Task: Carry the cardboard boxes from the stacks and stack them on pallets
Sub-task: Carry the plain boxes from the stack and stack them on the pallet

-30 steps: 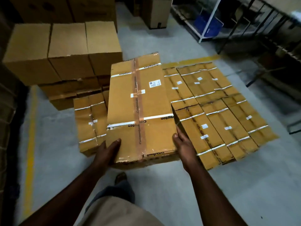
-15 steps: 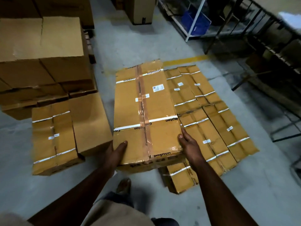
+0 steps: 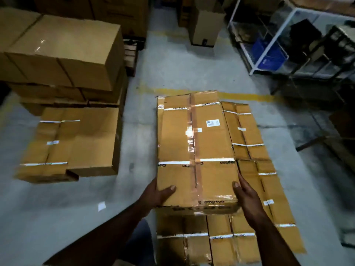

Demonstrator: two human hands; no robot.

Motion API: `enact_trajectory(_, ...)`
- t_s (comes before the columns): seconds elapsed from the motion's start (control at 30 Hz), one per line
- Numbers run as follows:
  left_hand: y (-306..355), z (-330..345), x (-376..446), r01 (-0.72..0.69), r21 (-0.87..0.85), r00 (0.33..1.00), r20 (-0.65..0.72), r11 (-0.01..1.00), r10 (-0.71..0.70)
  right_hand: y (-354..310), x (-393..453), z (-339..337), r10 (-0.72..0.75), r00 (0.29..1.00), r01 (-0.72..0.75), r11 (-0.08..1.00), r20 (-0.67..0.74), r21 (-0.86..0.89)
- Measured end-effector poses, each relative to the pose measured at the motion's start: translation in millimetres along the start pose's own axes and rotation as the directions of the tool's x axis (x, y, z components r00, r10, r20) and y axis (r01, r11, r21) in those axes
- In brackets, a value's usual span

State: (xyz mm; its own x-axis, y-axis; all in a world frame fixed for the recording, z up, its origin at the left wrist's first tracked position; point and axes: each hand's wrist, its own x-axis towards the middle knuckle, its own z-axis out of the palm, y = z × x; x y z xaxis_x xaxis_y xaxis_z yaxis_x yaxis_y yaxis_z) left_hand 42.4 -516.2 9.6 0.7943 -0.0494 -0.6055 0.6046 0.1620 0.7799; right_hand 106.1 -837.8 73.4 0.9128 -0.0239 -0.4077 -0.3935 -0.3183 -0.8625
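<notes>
Hands on the box right now: I've got my left hand [image 3: 155, 194] on the near left corner of the long cardboard box [image 3: 196, 150], thumb lying flat on the top face and the rest of the fingers tucked out of sight under the edge, so it's gripping that corner. My right hand [image 3: 247, 196] is pressed against the near right side, thumb on top too, fingers running down the side wall, holding it from the other side. The box sits lengthwise over the layer of flat boxes [image 3: 249, 143] laid out on the floor [image 3: 172, 64], covering the left part of that layer, with the far end near the yellow floor line [image 3: 245, 96]. More of that layer pokes out under the near end and along the right edge. Can't tell if the box is fully resting on them or just above. Off to the left there's a lower stack of boxes [image 3: 76, 143] and behind it a taller stack [image 3: 63, 54]. Metal racks with a blue crate [image 3: 269, 54] are at the far right.
</notes>
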Motion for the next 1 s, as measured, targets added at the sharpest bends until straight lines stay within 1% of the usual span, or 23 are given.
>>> enact_trajectory(0.1, 3, 23, 25, 0.003, -0.068, 0.999, -0.046, 0.998, -0.006, -4, 48, -19, -0.042, 0.999, 0.042, 0.997, -0.001, -0.071)
enact_trajectory(0.2, 9, 23, 75, -0.006, -0.031, 0.995, -0.103, 0.999, 0.003, 2, 116, -14, -0.097, 0.995, 0.096, 0.976, 0.007, -0.194)
enact_trajectory(0.27, 11, 12, 114, 0.020, 0.009, 0.992, -0.127, 1.000, -0.019, 12, 159, -1, -0.090, 0.996, 0.085, 0.972, -0.014, -0.221)
enact_trajectory(0.37, 17, -6, 176, 0.058, 0.067, 0.984, -0.174, 0.996, -0.046, 37, 221, 24, -0.036, 0.999, 0.029, 0.972, -0.025, -0.232)
enact_trajectory(0.43, 19, -20, 211, 0.049, 0.113, 0.978, -0.205, 0.992, -0.025, 58, 255, 42, -0.005, 0.999, -0.004, 0.974, -0.036, -0.225)
enact_trajectory(0.5, 15, -34, 250, 0.045, 0.176, 0.971, -0.238, 0.983, -0.001, 82, 292, 60, 0.048, 0.997, -0.061, 0.977, -0.066, -0.203)
enact_trajectory(0.6, 7, -49, 296, 0.025, 0.243, 0.960, -0.277, 0.970, 0.044, 106, 338, 82, 0.094, 0.992, -0.107, 0.982, -0.088, -0.154)
enact_trajectory(0.7, 0, -55, 329, -0.024, 0.316, 0.949, -0.290, 0.949, 0.121, 128, 376, 96, 0.109, 0.992, -0.115, 0.986, -0.056, -0.120)
enact_trajectory(0.73, -1, -56, 335, -0.047, 0.310, 0.948, -0.287, 0.949, 0.141, 132, 385, 99, 0.104, 0.993, -0.110, 0.987, -0.056, -0.118)
enact_trajectory(0.83, -17, -61, 355, -0.053, 0.239, 0.940, -0.316, 0.970, 0.129, 147, 411, 108, 0.052, 0.998, -0.056, 0.993, -0.044, -0.103)
enact_trajectory(0.9, -25, -67, 365, 0.021, 0.115, 0.927, -0.375, 0.993, 0.024, 147, 418, 113, 0.070, 0.994, -0.072, 0.997, -0.083, -0.019)
enact_trajectory(0.93, -27, -69, 370, 0.062, 0.022, 0.923, -0.381, 0.998, -0.049, 146, 416, 118, 0.117, 0.989, -0.112, 0.992, -0.090, 0.057)
enact_trajectory(0.97, -27, -72, 373, 0.094, -0.095, 0.926, -0.357, 0.991, -0.122, 148, 412, 122, 0.186, 0.980, -0.170, 0.970, -0.076, 0.176)
enact_trajectory(1.0, -31, -75, 377, 0.126, -0.257, 0.935, -0.292, 0.958, -0.202, 150, 406, 125, 0.264, 0.963, -0.236, 0.920, -0.050, 0.313)
